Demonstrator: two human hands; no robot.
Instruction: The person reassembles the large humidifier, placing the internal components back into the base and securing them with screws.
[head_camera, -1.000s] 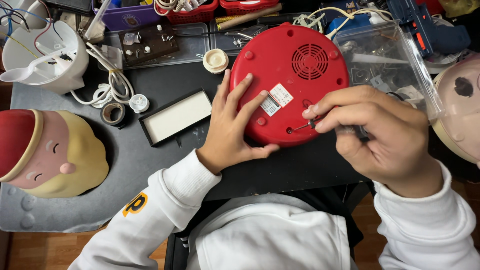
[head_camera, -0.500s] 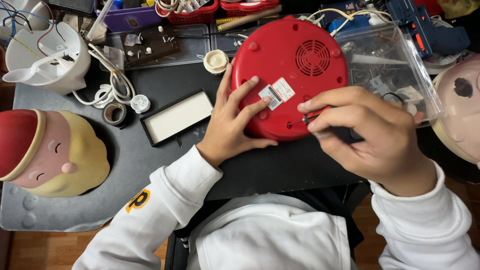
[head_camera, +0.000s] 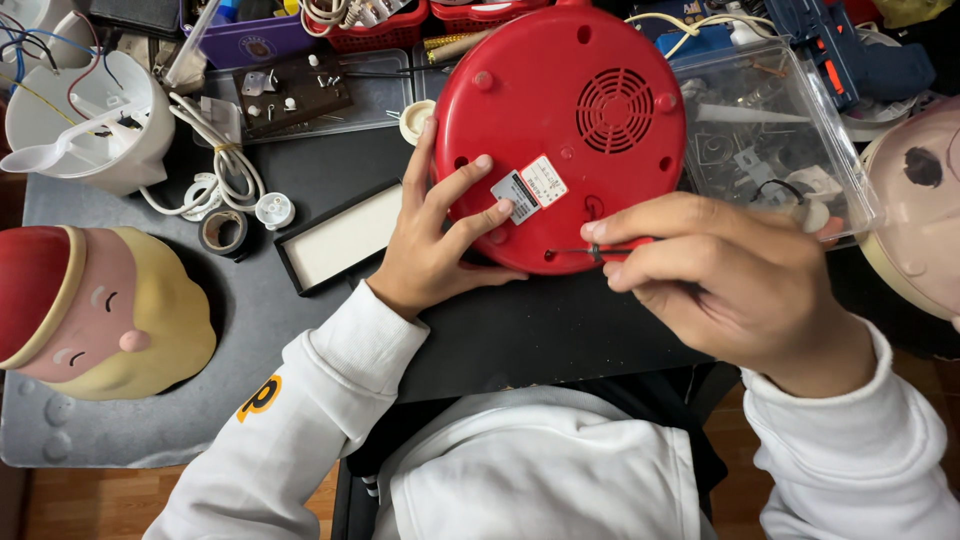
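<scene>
With right hand (head_camera: 745, 290) clamped on screwdriver (head_camera: 590, 251), left hand (head_camera: 440, 235) spread flat on base (head_camera: 560, 110): tip could slip off, scratching plastic.

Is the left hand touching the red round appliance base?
Touching. The head view shows the left hand spread flat on the red round appliance base, fingers lying across its underside beside the label.

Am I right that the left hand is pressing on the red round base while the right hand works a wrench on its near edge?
Not quite. In the head view the right hand holds a thin screwdriver, not a wrench, with its tip at the near edge of the red round base. The left hand does press flat on that base.
</scene>
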